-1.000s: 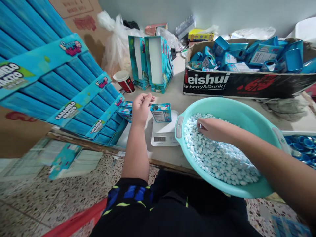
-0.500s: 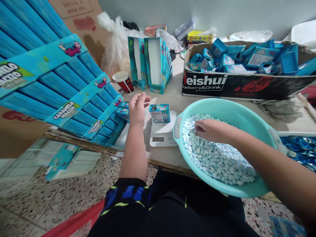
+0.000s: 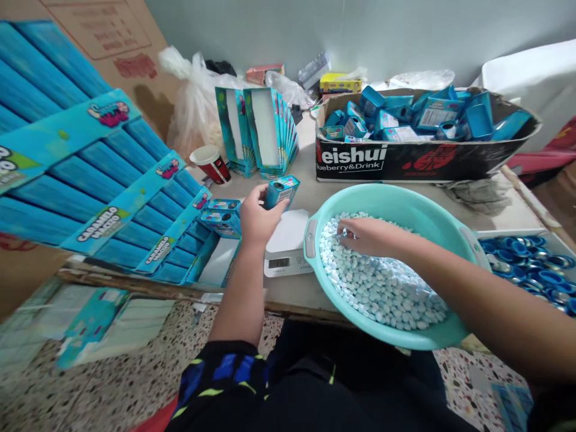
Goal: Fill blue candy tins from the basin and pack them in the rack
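My left hand [image 3: 261,216] grips a small blue candy tin [image 3: 283,191] with a round hole in its top. The tin is tilted, above the back of the white digital scale [image 3: 288,262], whose display is lit. My right hand [image 3: 366,234] is in the turquoise basin [image 3: 432,207], its fingers curled down among the pale blue and white candies [image 3: 382,294]. What its fingertips hold, if anything, is hidden. Left of my left hand, more filled-out tins [image 3: 224,221] stand together in a display tray [image 3: 218,264].
Stacked blue display boxes [image 3: 103,174] lean at the left. A red paper cup [image 3: 211,163] and folded cartons [image 3: 265,132] stand behind. The black cardboard box [image 3: 382,162] holds many tins. Blue lids [image 3: 531,264] fill a white tray at right.
My left hand has closed around the tin and lifted it off the scale, tilting it. My right hand stays in the candies. The whole view has shifted slightly.
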Demonstrator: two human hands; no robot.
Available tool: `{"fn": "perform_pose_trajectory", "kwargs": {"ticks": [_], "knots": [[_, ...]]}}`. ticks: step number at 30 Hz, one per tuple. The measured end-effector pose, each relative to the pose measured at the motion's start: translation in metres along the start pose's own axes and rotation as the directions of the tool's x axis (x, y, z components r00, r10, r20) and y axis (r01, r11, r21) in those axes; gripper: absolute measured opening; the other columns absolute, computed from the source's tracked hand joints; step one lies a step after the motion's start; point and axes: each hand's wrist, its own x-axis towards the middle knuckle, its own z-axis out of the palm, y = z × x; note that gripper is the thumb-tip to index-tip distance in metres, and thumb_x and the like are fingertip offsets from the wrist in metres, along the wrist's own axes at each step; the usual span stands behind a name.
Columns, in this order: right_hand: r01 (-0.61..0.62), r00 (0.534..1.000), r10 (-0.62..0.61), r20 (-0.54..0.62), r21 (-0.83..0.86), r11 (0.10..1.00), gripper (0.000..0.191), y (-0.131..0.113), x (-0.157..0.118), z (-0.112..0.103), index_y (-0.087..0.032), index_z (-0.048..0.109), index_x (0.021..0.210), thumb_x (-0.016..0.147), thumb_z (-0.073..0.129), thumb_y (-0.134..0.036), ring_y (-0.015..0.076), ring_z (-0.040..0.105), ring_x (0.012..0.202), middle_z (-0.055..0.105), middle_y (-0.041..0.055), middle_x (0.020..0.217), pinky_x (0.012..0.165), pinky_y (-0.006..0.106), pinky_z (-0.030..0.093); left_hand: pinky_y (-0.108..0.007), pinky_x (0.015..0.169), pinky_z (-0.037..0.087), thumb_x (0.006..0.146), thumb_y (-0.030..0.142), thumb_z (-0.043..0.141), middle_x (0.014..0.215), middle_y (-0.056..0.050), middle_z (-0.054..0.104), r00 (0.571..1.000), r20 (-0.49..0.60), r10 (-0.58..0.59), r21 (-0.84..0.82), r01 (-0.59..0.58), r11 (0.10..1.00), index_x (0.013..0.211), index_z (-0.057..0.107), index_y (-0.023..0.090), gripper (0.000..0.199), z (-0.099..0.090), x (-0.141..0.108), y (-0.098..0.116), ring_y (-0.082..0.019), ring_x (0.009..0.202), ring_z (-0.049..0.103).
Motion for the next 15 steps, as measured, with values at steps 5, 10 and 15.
{"fn": "perform_pose_trajectory", "kwargs": {"ticks": [5, 10, 15], "knots": [[-0.006, 1.0, 0.006, 0.025, -0.011, 1.0, 0.028, -0.003, -0.002, -0.004, -0.023, 0.066, 0.118, 0.095, 0.054, -0.032, 0.0245, 0.067, 0.087, 0.075, 0.0094, 0.109, 0.064, 0.031, 0.038, -0.05, 0.105, 0.042, 0.083, 0.026, 0.075, 0.119, -0.007, 0.076, 0.844, 0.124, 0.522, 0.244, -0.536, 0.808, 0.116, 0.075, 0.033, 0.034, 0.007, -0.013, 0.014, -0.031, 0.113, 0.063], [-0.011, 0.999, 0.012, 0.045, -0.027, 1.0, 0.032, -0.003, -0.002, -0.007, -0.023, 0.066, 0.124, 0.096, 0.054, -0.033, 0.0244, 0.067, 0.089, 0.074, 0.0095, 0.11, 0.065, 0.031, 0.038, -0.05, 0.098, 0.039, 0.091, 0.029, 0.071, 0.112, -0.007, 0.078, 0.795, 0.21, 0.569, 0.212, -0.606, 0.767, 0.111, 0.078, 0.039, 0.023, 0.009, -0.018, 0.018, -0.03, 0.106, 0.064], [0.013, 0.999, -0.013, 0.036, -0.014, 1.0, 0.034, 0.0, -0.002, -0.007, -0.023, 0.066, 0.125, 0.096, 0.053, -0.035, 0.0256, 0.067, 0.089, 0.074, 0.0107, 0.109, 0.065, 0.032, 0.04, -0.048, 0.099, 0.043, 0.091, 0.03, 0.074, 0.112, -0.005, 0.077, 0.739, 0.245, 0.628, 0.197, -0.672, 0.714, 0.115, 0.077, 0.044, 0.028, 0.008, -0.02, 0.018, -0.029, 0.107, 0.064]]}}
